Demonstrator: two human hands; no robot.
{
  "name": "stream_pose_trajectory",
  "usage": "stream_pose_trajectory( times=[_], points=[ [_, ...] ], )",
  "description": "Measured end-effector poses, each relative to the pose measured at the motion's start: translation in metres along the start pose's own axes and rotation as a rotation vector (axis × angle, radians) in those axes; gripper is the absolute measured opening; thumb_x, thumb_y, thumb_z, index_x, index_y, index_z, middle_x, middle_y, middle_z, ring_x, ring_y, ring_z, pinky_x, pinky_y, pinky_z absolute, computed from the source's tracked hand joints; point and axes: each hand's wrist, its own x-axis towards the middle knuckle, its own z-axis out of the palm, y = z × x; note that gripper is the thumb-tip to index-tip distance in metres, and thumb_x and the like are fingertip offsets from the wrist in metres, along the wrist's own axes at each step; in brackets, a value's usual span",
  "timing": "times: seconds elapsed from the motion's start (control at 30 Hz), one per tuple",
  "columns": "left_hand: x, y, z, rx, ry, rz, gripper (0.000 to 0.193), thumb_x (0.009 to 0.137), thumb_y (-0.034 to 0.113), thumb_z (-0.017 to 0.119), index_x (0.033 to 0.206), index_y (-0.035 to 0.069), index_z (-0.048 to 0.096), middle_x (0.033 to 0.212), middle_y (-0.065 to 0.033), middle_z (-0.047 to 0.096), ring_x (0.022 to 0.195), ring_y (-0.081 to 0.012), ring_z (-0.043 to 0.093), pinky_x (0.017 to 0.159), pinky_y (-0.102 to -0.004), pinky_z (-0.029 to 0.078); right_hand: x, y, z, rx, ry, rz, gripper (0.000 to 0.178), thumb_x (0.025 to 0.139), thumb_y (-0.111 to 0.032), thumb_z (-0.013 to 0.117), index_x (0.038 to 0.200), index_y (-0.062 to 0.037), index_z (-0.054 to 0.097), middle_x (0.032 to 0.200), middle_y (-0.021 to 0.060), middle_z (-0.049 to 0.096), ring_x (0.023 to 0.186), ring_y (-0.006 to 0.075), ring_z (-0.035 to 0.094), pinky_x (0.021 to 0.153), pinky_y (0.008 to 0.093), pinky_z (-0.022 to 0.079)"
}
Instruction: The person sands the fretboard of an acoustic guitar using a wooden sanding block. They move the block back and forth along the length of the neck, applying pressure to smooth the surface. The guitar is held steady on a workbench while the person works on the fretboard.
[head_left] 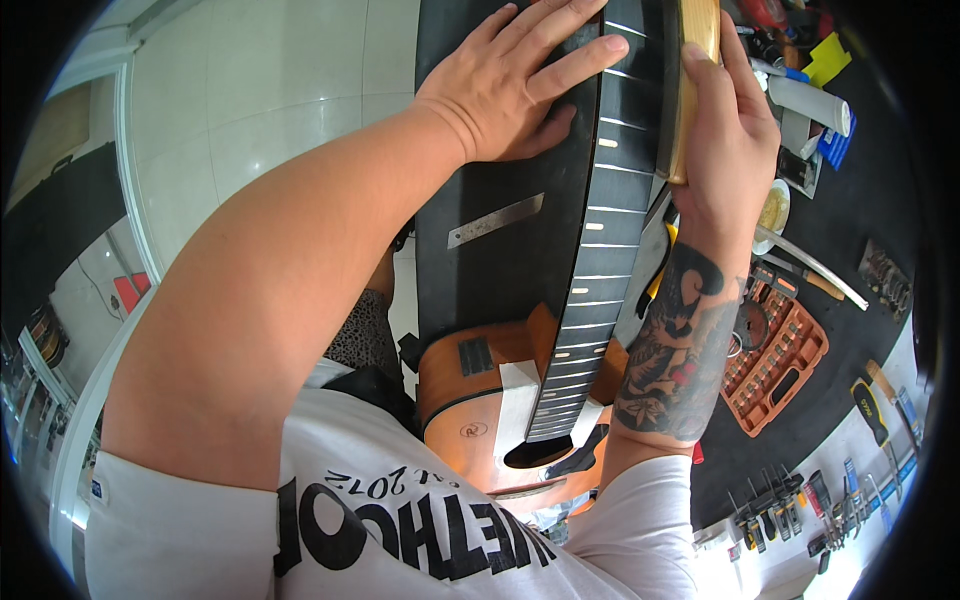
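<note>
An acoustic guitar lies with its orange-brown body (470, 400) toward me and its dark fretboard (608, 200) running away to the top edge. Pale tape (517, 400) covers the top beside the fretboard's end, by the sound hole. My left hand (520, 75) rests at the neck's left edge, fingers stretched and spread, one fingertip over the frets. To the right of the frets, my right hand (728, 120) is closed around a wooden block (700, 35) with a dark side. The block's far end runs out of view. A steel ruler (495, 220) lies left of the neck.
On the black worktop at right are an orange socket-set case (775, 350), a small bowl (772, 207), a white bottle (810, 103) and a yellow piece (826, 60). Several pliers and screwdrivers (770, 510) hang at lower right. Tiled floor (290, 80) shows at left.
</note>
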Motion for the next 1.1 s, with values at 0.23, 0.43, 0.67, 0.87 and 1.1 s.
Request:
stream_pose_trajectory(
  times=[0.23,0.43,0.67,0.87,1.1],
  points=[
    [0.001,-0.004,0.0,0.029,0.033,0.057,0.103,0.073,0.015,0.076,0.159,0.017,0.019,0.164,-0.0301,0.019,0.145,-0.0508,0.034,0.118,-0.0543,0.036,-0.048,0.011,-0.035,-0.1,0.018,0.08,0.058,0.097,-0.011,0.067,0.149,0.0069,0.048,0.108,0.0054,0.069,0.091,0.006,0.058,0.08,0.0198,0.047],
    [0.003,-0.005,0.002,0.004,0.076,0.086,0.106,0.069,0.015,0.077,0.159,0.013,0.02,0.163,-0.031,0.02,0.143,-0.0524,0.036,0.119,-0.0541,0.035,-0.11,0.007,-0.065,-0.157,-0.036,0.183,0.063,0.098,-0.006,0.063,0.154,0.0075,0.038,0.125,0.0095,0.066,0.098,0.0057,0.059,0.086,0.02,0.047],
    [0.003,-0.006,0.0,0.018,0.055,0.082,0.109,0.068,0.013,0.077,0.159,0.014,0.018,0.163,-0.0302,0.019,0.144,-0.0527,0.035,0.119,-0.0542,0.035,-0.183,0.006,-0.104,-0.16,-0.104,0.302,0.07,0.098,-0.009,0.063,0.155,0.0128,0.03,0.15,0.0206,0.052,0.134,0.0208,0.053,0.112,0.0316,0.039],
    [0.003,-0.003,-0.002,0.012,0.042,0.068,0.11,0.068,0.014,0.079,0.159,0.014,0.018,0.163,-0.0302,0.018,0.144,-0.0529,0.034,0.119,-0.0548,0.035,-0.178,0.008,-0.109,-0.128,-0.047,0.265,0.069,0.097,-0.01,0.06,0.154,0.0143,0.03,0.152,0.025,0.05,0.139,0.0251,0.05,0.116,0.0355,0.036],
    [0.009,0.0,-0.003,-0.016,0.042,0.093,0.108,0.068,0.015,0.081,0.158,0.014,0.022,0.163,-0.0298,0.02,0.144,-0.0521,0.034,0.119,-0.0554,0.036,-0.003,-0.006,-0.033,-0.124,-0.055,-0.034,0.053,0.099,-0.01,0.062,0.147,0.0078,0.05,0.112,0.0071,0.068,0.093,0.0091,0.061,0.079,0.0212,0.048]
  ],
)
